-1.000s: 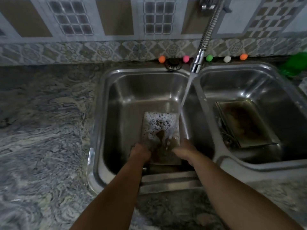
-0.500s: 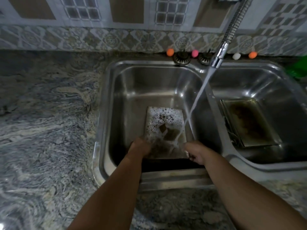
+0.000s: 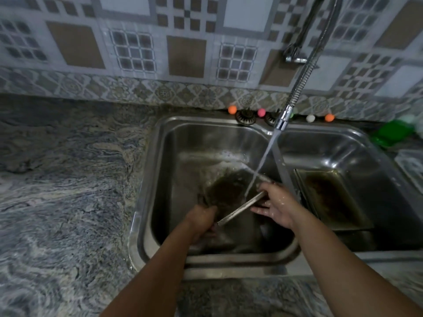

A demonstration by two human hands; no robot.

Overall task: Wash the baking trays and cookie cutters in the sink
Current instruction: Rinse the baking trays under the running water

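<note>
A stained metal baking tray (image 3: 229,191) is tilted up in the left sink basin (image 3: 174,170), its near rim a bright diagonal edge. My left hand (image 3: 202,219) grips its lower left corner. My right hand (image 3: 273,203) holds its right edge, fingers curled around the rim. Water from the faucet spout (image 3: 282,121) falls onto the tray beside my right hand. A second dirty baking tray (image 3: 329,197) lies flat in the right basin (image 3: 343,152). No cookie cutters can be made out.
Marbled stone counter (image 3: 64,191) spreads to the left and along the front. Small coloured balls (image 3: 232,109) and two drain plugs (image 3: 246,116) line the sink's back ledge. A green object (image 3: 393,132) and a clear container (image 3: 412,165) sit at the far right.
The tray has gone from lying flat and covered in suds to tilted up with the foam rinsed off. My right hand moved up along its right edge. The camera tipped upward.
</note>
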